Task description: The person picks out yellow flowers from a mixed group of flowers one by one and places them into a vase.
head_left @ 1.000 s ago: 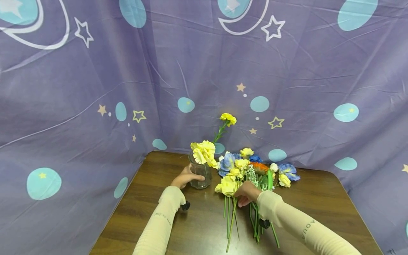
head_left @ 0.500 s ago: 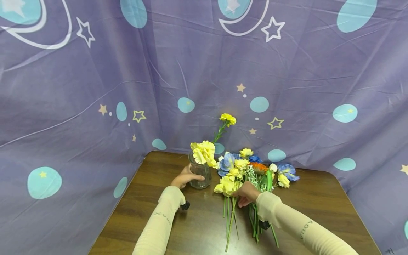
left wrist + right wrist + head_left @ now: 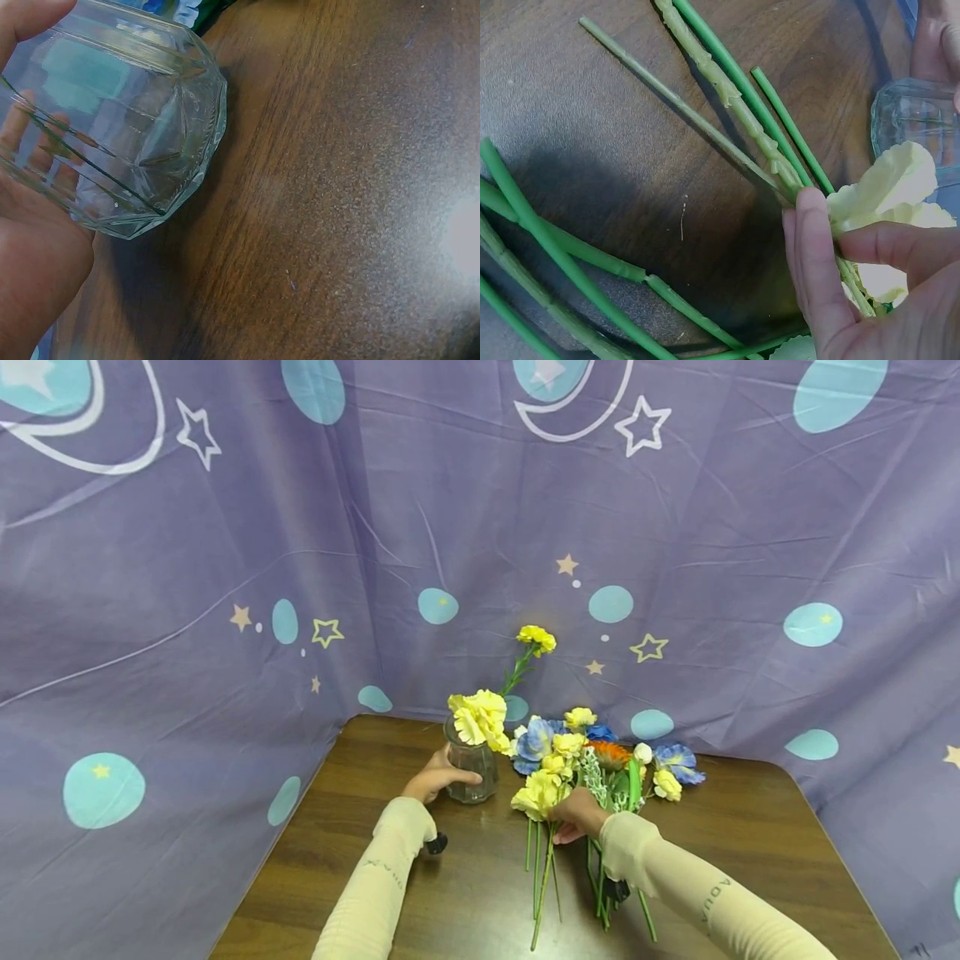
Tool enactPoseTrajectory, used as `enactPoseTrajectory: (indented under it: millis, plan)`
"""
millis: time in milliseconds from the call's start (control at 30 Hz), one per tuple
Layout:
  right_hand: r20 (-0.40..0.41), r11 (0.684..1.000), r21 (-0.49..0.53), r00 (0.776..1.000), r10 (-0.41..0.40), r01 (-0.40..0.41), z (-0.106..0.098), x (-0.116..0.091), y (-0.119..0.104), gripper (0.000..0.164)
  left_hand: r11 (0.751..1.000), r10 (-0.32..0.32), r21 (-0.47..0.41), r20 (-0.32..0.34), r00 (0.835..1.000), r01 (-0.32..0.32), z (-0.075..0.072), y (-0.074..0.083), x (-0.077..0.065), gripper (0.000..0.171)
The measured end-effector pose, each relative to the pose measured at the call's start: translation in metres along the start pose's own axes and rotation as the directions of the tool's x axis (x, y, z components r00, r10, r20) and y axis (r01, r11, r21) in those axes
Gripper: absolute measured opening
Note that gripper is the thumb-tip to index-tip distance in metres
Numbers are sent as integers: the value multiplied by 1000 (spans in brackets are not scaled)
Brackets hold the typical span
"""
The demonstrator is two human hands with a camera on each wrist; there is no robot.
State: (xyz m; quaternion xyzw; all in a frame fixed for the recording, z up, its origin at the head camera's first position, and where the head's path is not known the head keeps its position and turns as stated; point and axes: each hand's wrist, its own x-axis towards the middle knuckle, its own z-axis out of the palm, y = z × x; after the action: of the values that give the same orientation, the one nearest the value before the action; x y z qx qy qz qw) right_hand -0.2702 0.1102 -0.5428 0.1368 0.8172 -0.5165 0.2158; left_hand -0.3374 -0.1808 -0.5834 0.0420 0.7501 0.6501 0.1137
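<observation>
i have the left hand [image 3: 438, 779] curled round the glass vase [image 3: 486, 782], thumb across its near side, holding it upright on the wooden table [image 3: 461, 881]. a ruffled yellow bloom [image 3: 480, 718] sits over the vase's rim, and a taller yellow flower [image 3: 536, 641] leans out to the right behind it; my left wrist feed shows stems reaching down inside the glass. to the right, the right hand [image 3: 579, 814] pinches a stem between thumb and fingertips, close by a pale yellow flower [image 3: 538, 795]; other stems run alongside, so i can't tell whether it grips only one. around and beyond that hand lies the heap: a blue flower [image 3: 536, 742], an orange flower [image 3: 609, 755], a white bud [image 3: 643, 753] and, furthest right, another blue flower [image 3: 678, 762]. i read the step as picking a flower out of the heap while the vase is braced. as i judge it, the next move calls for drawing that stem clear without snagging its neighbours, with a firm left hold so the vase doesn't tip.
</observation>
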Motion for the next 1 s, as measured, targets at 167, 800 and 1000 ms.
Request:
enactPoseTrajectory:
  millis: [167,800,1000]
  plan:
    - [9,998,-57,1000,6,-5,-3,0,1,14,1000,-1,6,14,1000,1,-2,0,1,93]
    - [31,999,42,999,12,-13,-5,-5,9,12,999,-3,36,17,1000,2,-2,-1,0,100]
    - [53,999,33,998,18,-20,-4,-9,12,17,1000,-20,13,6,1000,20,-1,3,-2,99]
